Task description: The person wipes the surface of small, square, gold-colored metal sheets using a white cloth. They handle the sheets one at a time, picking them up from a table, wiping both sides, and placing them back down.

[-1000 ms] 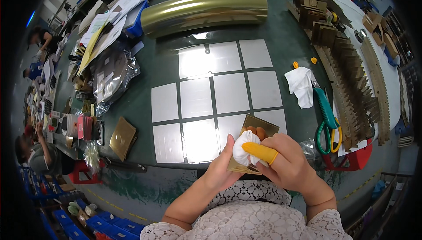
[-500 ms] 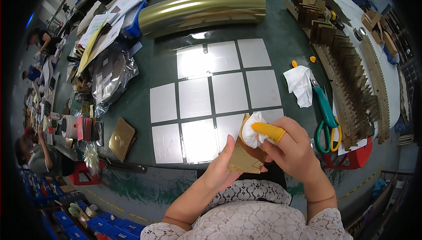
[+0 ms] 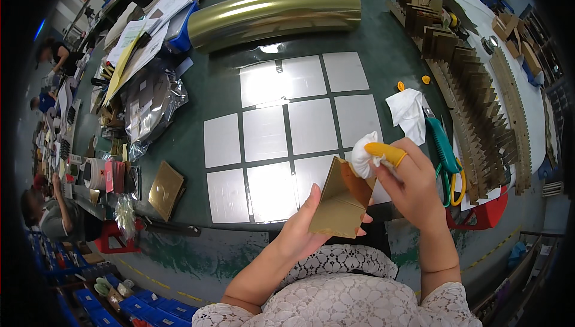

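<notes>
My left hand [image 3: 301,229] is closed on the edges of a rectangular gold-brown shiny plate [image 3: 336,207], held tilted at the table's near edge. In its surface I see a reflection of fingers. Bunched in my right hand [image 3: 412,188] is a white cloth [image 3: 362,154], pinched at the plate's upper right edge. A yellow finger cot [image 3: 386,153] covers one fingertip of that hand. Beyond both hands, rows of pale grey square sheets [image 3: 260,132] lie on the green table, partly hidden by the plate and hands.
A gold film roll [image 3: 275,15] lies at the back. Right stand a second white cloth [image 3: 408,114], green-handled scissors [image 3: 442,147] and a long row of brown notched cardboard [image 3: 464,99]. At left are stacked gold plates [image 3: 166,189], a plastic-wrapped bundle [image 3: 153,108] and papers.
My right hand has moved the white cloth up and right, off the middle of the plate, uncovering more of its surface. My left hand holds the plate in nearly the same place.
</notes>
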### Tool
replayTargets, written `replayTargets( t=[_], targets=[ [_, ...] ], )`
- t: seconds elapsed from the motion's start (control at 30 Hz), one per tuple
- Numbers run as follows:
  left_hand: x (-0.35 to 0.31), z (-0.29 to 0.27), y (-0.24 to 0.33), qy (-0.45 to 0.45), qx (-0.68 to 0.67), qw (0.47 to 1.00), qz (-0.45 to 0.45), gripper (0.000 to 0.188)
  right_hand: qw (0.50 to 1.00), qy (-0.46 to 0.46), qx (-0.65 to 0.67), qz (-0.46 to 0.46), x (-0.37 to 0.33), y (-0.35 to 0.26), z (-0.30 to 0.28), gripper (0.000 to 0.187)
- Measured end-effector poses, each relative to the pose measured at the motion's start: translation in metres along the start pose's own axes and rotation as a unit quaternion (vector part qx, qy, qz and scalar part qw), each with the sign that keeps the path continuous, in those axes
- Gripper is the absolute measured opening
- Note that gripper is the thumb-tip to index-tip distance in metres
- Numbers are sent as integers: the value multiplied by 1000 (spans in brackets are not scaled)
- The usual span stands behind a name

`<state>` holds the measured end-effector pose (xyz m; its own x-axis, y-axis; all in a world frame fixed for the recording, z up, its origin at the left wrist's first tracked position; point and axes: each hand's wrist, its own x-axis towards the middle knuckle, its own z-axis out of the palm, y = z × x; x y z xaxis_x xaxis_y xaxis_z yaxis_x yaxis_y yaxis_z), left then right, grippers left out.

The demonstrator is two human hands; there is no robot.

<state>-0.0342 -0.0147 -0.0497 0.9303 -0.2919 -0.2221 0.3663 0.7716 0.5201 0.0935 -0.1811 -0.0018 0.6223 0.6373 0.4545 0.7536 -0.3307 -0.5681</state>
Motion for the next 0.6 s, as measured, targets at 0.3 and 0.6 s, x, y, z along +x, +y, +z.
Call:
replayTargets(
  t=[0.3, 0.6],
  targets=[
    [1, -2, -3, -7, -11, 1000, 10, 73, 1000, -6, 12, -17, -10, -16, -4, 25],
    [-2, 7, -4, 28, 4, 1000, 5, 72, 997, -8, 28, -67, -9, -24, 10, 25]
  ],
)
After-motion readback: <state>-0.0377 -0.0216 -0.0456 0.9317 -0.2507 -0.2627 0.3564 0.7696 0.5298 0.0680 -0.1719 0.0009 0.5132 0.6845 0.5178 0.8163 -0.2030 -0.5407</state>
